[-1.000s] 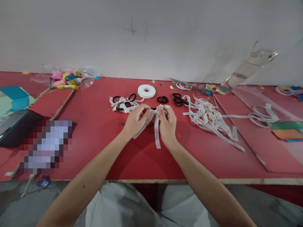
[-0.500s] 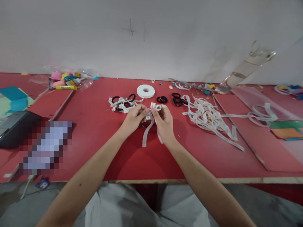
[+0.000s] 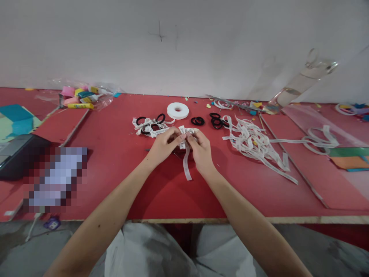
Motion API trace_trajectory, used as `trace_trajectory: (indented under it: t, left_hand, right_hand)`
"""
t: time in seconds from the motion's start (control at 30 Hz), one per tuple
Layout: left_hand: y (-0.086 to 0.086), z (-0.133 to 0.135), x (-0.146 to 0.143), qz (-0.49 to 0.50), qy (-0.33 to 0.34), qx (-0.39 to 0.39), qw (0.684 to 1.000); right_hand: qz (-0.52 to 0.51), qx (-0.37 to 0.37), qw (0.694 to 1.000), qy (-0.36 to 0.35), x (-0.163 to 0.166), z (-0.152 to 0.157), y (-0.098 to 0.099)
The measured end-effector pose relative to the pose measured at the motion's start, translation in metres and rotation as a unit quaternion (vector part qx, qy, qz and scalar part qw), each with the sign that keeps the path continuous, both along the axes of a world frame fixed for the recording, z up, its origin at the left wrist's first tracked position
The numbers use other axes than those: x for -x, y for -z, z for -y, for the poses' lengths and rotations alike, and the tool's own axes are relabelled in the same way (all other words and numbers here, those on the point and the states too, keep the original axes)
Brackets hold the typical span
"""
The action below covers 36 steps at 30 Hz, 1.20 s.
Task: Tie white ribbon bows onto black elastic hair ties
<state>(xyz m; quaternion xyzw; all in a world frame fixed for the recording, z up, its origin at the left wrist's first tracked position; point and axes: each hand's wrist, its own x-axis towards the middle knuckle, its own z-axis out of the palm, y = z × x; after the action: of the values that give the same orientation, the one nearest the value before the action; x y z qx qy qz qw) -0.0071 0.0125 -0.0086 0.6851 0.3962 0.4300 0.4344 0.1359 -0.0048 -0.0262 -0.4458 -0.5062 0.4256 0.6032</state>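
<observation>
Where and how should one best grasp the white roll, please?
Probably by its far right edge, from above, pinched between centre hole and outer rim. The white roll lies flat with its hole upward, while black rings and a ribbon tangle lie on its near side, so the far side looks freer.

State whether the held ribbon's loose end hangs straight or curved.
Curved: the ribbon bends along its length, hanging from between the left hand and right hand.

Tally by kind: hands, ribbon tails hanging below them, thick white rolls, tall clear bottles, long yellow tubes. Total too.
Hands, left hand and right hand: 2
Ribbon tail: 1
White roll: 1
Clear bottle: 1
Yellow tube: 1
Total: 6
</observation>
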Motion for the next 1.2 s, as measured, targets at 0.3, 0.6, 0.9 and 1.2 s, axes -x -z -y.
trace_trajectory:
  t: [0.3,0.6,0.9,1.2]
  left_hand:
    - [0.002,0.002,0.002,0.016,0.043,0.006,0.999]
    - [0.005,0.001,-0.001,-0.070,-0.009,-0.148,0.986]
    - [0.009,0.004,-0.004,-0.021,-0.008,-0.050,0.999]
    - [0.012,0.000,-0.007,0.049,-0.056,-0.005,0.997]
  right_hand:
    - [-0.109,0.005,0.992,-0.060,0.007,0.006,-0.007]
    - [-0.023,-0.051,0.998,0.006,0.008,0.006,-0.001]
    - [0.092,-0.060,0.991,0.078,0.007,0.009,-0.002]
    - [0.189,-0.146,0.963,0.123,0.006,0.017,-0.009]
